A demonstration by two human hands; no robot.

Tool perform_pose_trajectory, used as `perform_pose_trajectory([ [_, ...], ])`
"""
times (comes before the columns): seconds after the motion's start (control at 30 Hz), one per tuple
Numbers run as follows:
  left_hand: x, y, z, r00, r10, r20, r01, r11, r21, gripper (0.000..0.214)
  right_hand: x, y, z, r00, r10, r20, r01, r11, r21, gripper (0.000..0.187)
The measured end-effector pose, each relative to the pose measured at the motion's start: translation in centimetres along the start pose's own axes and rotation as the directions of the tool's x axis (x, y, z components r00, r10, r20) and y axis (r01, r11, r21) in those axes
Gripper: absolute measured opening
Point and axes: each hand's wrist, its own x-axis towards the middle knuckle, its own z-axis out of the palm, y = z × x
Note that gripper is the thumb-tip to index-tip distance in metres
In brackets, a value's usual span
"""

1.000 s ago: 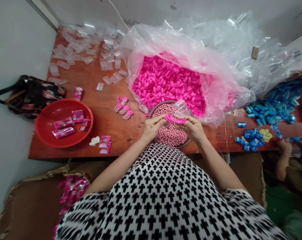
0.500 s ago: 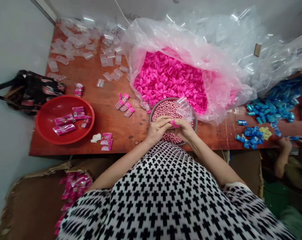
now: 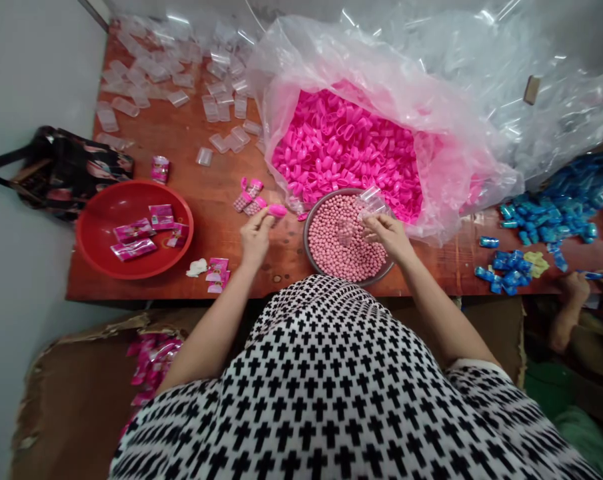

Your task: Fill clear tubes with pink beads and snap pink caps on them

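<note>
Between the thumb and fingers of my left hand (image 3: 256, 237) is a small container with a bright pink cap (image 3: 277, 211); its body is mostly hidden. Just beyond it lie several pink-capped containers filled with pink beads (image 3: 246, 200). A grey bowl (image 3: 308, 250) full of small pink beads (image 3: 348, 257) stands at the table edge in front of me. Over the bowl's right side, my right hand (image 3: 388, 233) has its fingertips closed on a clear plastic container (image 3: 365, 215). More clear containers (image 3: 374, 199) rest on the beads at the bowl's far rim.
Behind the bowl a large plastic bag (image 3: 291, 50) holds loose pink caps (image 3: 351, 147). At left are a red basin (image 3: 94, 247) with pink packets, a black handbag (image 3: 76, 167) and scattered clear containers (image 3: 156, 70). Blue-wrapped pieces (image 3: 546, 220) and another person's hands (image 3: 576, 290) are at right.
My hands have moved apart from over the bowl. The left went left with the pink-capped container to beside the filled ones; the right shifted right to the clear containers.
</note>
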Motion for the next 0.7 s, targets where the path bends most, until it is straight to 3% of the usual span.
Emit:
perform_pose_trajectory([
  [0.1,1.3,-3.2,-2.6,0.993,0.043,-0.112,-0.026,0.989,0.148,0.028,-0.6,2.3,-0.5,0.986,-0.164,-0.015,0.142,0.894,-0.425,0.023],
  [0.17,1.0,-3.4,-2.3,0.987,0.116,-0.112,-0.089,0.971,0.222,0.028,-0.9,3.4,0.2,0.965,-0.262,0.021,0.217,0.748,-0.627,0.022],
  [0.23,-0.1,-2.2,-0.2,0.985,0.170,-0.032,-0.159,0.963,0.219,0.027,-1.2,3.8,1.3,0.953,-0.300,0.039,0.226,0.621,-0.750,0.027],
  [0.3,-1.6,-0.5,3.0,0.973,0.191,0.127,-0.214,0.956,0.203,0.024,-1.2,3.8,2.4,0.959,-0.280,0.044,0.191,0.524,-0.830,0.033],
  [0.4,-3.4,1.4,8.2,0.905,0.147,0.399,-0.264,0.930,0.257,0.025,-0.9,3.8,3.4,0.972,-0.221,0.078,0.169,0.430,-0.887,0.036],
  [0.47,-4.0,1.9,10.8,0.860,0.062,0.506,-0.274,0.894,0.356,0.026,-0.6,4.2,3.5,0.973,-0.216,0.078,0.168,0.442,-0.881,0.030],
  [0.53,-4.1,2.0,12.4,0.827,-0.014,0.562,-0.288,0.848,0.445,0.025,-0.3,5.1,3.1,0.966,-0.255,0.043,0.177,0.533,-0.827,0.021],
  [0.7,-3.8,2.1,13.4,0.790,-0.017,0.612,-0.336,0.824,0.456,0.012,0.4,7.2,2.0,0.952,-0.304,-0.042,0.228,0.792,-0.567,0.012],
])
